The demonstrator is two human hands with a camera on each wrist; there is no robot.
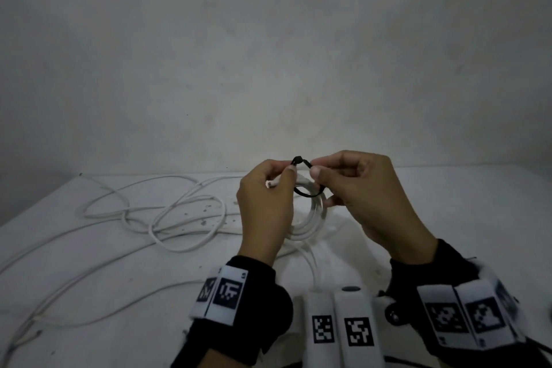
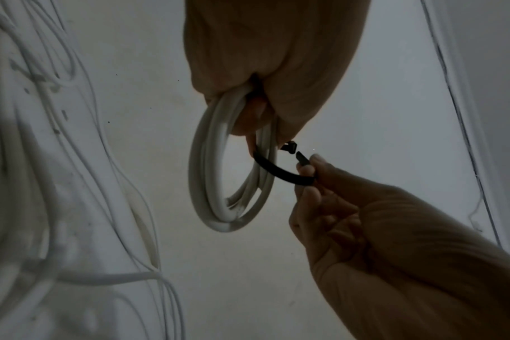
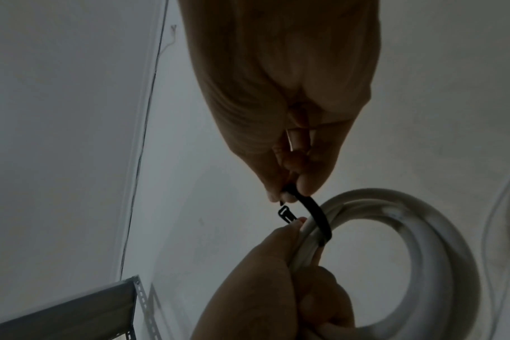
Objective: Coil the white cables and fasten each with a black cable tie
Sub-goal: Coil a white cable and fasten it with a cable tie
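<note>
A small coil of white cable [image 1: 313, 218] hangs above the white table, gripped at its top by my left hand [image 1: 285, 173]. A black cable tie [image 1: 304, 193] loops under the coil's strands. Its square head [image 1: 297, 160] sticks up by my left thumb. My right hand [image 1: 315, 169] pinches the tie's tail between thumb and forefinger. In the left wrist view the tie's pointed tip [image 2: 302, 158] stands a short gap from the head [image 2: 288, 146], outside it. The right wrist view shows the tie [image 3: 315, 211] bent round the coil [image 3: 451, 230].
Loose white cables [image 1: 167, 218] lie tangled over the left half of the table [image 1: 448, 218]. A cable end trails down from the coil toward two white marker blocks [image 1: 337, 323] at the near edge. A grey slotted metal shelf [image 3: 73, 310] shows in the right wrist view.
</note>
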